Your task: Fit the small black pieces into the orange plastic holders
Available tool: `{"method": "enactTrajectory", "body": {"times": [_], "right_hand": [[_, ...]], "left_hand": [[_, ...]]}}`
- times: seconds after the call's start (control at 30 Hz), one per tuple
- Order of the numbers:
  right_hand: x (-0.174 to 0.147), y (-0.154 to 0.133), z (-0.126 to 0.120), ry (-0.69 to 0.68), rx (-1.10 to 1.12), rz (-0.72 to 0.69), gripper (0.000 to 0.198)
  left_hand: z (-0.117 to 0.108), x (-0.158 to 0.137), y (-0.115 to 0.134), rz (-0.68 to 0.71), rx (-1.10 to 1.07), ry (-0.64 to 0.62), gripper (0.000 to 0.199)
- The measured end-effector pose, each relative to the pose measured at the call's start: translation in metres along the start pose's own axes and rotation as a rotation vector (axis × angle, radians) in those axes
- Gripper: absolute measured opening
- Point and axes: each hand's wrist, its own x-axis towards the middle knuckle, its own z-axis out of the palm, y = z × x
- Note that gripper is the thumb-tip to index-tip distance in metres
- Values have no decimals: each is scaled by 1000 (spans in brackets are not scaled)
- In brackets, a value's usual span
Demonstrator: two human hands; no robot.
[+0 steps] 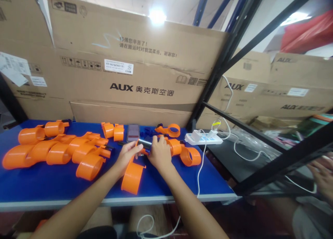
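My left hand [128, 156] is closed on an orange plastic part [132, 176], whose wide ring hangs below the fingers. Beside it, my right hand [160, 152] is a closed grip, its fingers curled down at the part's upper end; a bit of dark blue shows there, but what it grips is hidden. Between the hands runs a dark strip with a pale toothed edge [144, 141], its kind unclear. Just right of my right hand lie orange ring parts [191, 156], and behind it another orange ring [173, 130] with a dark blue end.
Several orange ring parts [58, 153] lie clustered on the left of the blue tabletop [109, 187]. A dark flat rectangular object [133, 132] sits at the back. On the right are a white power strip [204, 137], cables and a black rack post [221, 68]. Another person's hand [322, 176] shows far right.
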Motion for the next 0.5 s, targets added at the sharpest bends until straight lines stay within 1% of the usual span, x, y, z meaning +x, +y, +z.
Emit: {"method": "enactTrajectory", "body": {"times": [0.1, 0.23, 0.5], "right_hand": [[2, 0, -1, 6, -9, -12, 47], [4, 2, -1, -11, -19, -20, 43], [2, 4, -2, -59, 28, 11, 55]], "left_hand": [[4, -6, 8, 17, -5, -2, 34], [8, -12, 16, 29, -1, -11, 31], [3, -3, 4, -16, -9, 34, 34]]}}
